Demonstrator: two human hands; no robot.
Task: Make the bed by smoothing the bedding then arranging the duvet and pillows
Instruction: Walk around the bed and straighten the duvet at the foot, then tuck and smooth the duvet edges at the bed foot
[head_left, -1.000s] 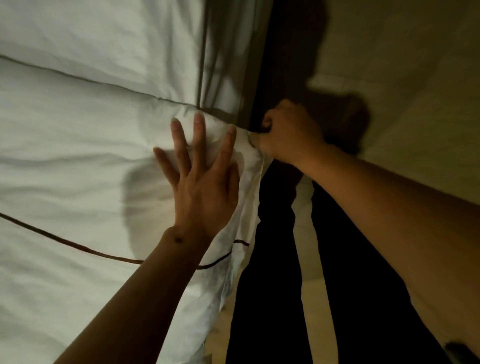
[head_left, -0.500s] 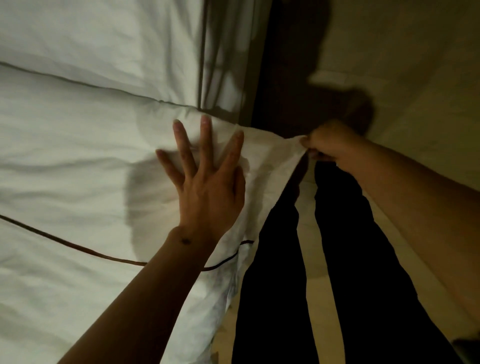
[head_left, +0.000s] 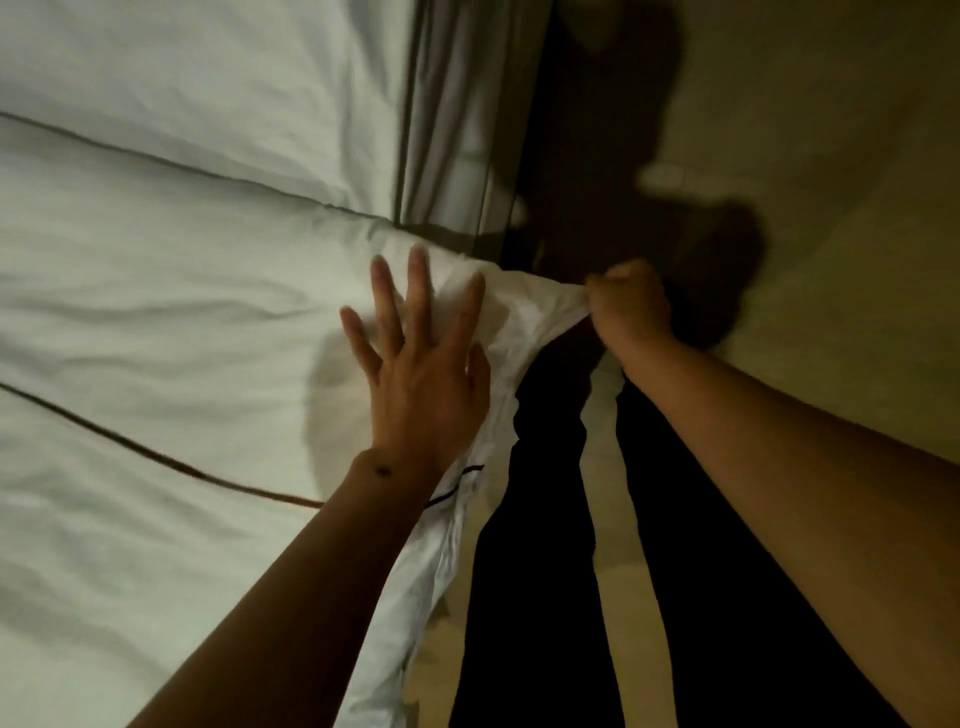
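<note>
Left hand (head_left: 415, 384) flat on white duvet (head_left: 171, 322) near bed's side edge, fingers (head_left: 418, 283) spread, pressing fabric down. Right hand (head_left: 631, 306) beyond bed edge, fingers curled, pinching duvet corner, fabric pulled taut. Dark piping line (head_left: 156, 457) crosses duvet. Person's dark trouser legs (head_left: 540, 519) beside bed, above pale floor (head_left: 831, 260).

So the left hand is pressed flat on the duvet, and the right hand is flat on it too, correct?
Not quite. The left hand is flat on the duvet, but the head view shows the right hand pinching its corner.
</note>
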